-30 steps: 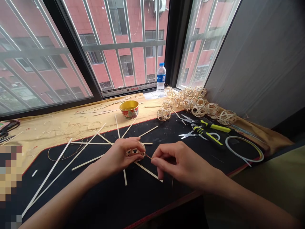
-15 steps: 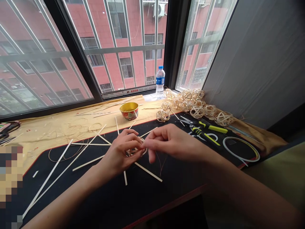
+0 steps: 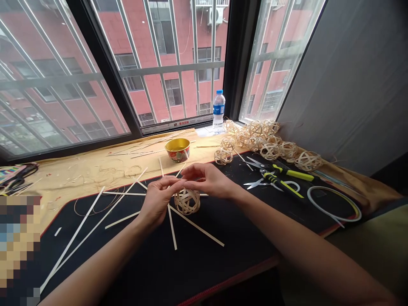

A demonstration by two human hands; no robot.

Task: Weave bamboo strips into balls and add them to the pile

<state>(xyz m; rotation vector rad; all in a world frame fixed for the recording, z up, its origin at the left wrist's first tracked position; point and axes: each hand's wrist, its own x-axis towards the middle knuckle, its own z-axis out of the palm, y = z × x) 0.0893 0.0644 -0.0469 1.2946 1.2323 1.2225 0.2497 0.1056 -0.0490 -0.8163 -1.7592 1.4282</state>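
A small woven ball of pale bamboo strips hangs just above the black mat. My left hand grips its left side with curled fingers. From above and behind, my right hand pinches the top of the same ball. Several long flat bamboo strips fan out on the mat beneath the hands.
A yellow bowl and a water bottle stand by the window. A pile of finished woven balls lies at the back right. Scissors, green-handled pliers and a coiled strip rest on the mat's right side.
My right hand has moved from the near right of the ball up and over to its top. The ball is now lifted out of my left palm and plainly visible.
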